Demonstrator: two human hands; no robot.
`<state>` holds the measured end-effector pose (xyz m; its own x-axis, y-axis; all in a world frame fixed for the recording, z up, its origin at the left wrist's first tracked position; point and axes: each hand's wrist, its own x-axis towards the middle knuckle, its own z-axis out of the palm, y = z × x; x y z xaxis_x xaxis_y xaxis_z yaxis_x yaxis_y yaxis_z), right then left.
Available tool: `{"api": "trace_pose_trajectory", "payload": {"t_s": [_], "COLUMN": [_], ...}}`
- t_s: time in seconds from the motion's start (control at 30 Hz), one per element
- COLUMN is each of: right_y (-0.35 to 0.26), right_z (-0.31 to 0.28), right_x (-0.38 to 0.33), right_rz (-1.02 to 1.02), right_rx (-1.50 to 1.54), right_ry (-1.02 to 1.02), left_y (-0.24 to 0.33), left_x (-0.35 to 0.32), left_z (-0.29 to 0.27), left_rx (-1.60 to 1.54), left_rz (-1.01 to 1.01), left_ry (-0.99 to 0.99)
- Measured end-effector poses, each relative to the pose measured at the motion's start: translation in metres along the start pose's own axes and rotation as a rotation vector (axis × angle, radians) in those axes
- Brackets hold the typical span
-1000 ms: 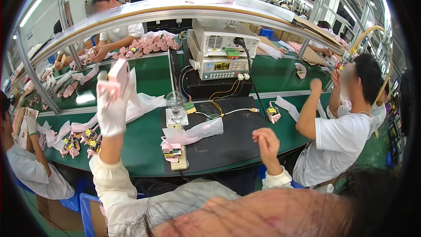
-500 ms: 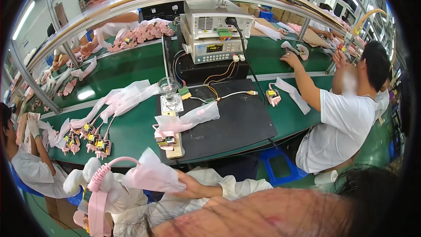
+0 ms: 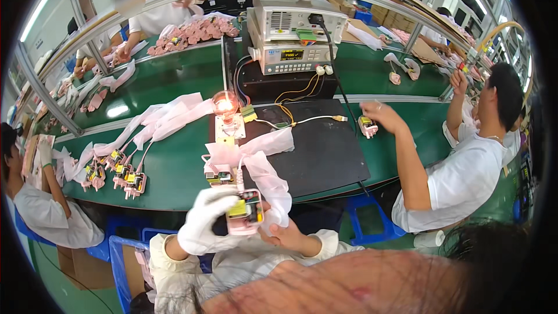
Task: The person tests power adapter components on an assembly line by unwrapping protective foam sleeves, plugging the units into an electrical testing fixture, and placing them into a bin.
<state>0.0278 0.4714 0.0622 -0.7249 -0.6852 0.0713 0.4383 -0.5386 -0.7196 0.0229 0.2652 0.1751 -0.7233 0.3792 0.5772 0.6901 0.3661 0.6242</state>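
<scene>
My left hand, in a white glove, is closed on an uncased pink power adapter whose circuit board and yellow transformer show. The adapter's pink cord rises into a translucent film sleeve. That sleeve drapes down to my bare right hand, whose fingers are closed around its lower end beside the adapter; the grip is partly hidden. Just beyond, a second adapter sits on the test fixture at the near edge of the black mat. Behind it a bulb glows on its socket.
Several uncased adapters with film-wrapped cords lie on the green bench at left. Stacked test instruments stand at the back. One adapter lies beside the co-worker's arm at right. A blue-lined bin stands at lower left.
My left hand has moved up and right from the lower left, bringing the adapter in front of the fixture. The bulb has lit. My right hand has shifted right. The co-worker's hand at right drew nearer.
</scene>
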Motion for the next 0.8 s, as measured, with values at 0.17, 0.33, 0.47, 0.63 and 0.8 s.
{"api": "trace_pose_trajectory", "payload": {"t_s": [0.17, 0.33, 0.47, 0.63, 0.8], "right_y": [-0.001, -0.021, -0.034, -0.057, -0.107], "right_z": [-0.010, 0.011, 0.014, 0.029, 0.021], "right_x": [-0.006, 0.011, 0.026, 0.059, 0.084], "right_rz": [-0.019, -0.170, -0.159, -0.396, -0.410], "right_rx": [-0.038, -0.281, -0.417, -1.063, -1.012], "right_ry": [0.011, -0.015, -0.053, -0.249, -0.294], "left_y": [-0.007, 0.001, -0.011, -0.019, -0.024], "left_x": [-0.002, -0.018, -0.041, -0.038, -0.036], "left_z": [0.015, -0.001, -0.011, -0.017, -0.034], "left_rx": [-0.013, 0.085, -0.737, -1.010, -0.962], "left_rz": [0.059, -0.334, -0.862, -1.034, -0.978], "left_ry": [-0.196, -0.158, -0.185, -0.005, 0.263]}}
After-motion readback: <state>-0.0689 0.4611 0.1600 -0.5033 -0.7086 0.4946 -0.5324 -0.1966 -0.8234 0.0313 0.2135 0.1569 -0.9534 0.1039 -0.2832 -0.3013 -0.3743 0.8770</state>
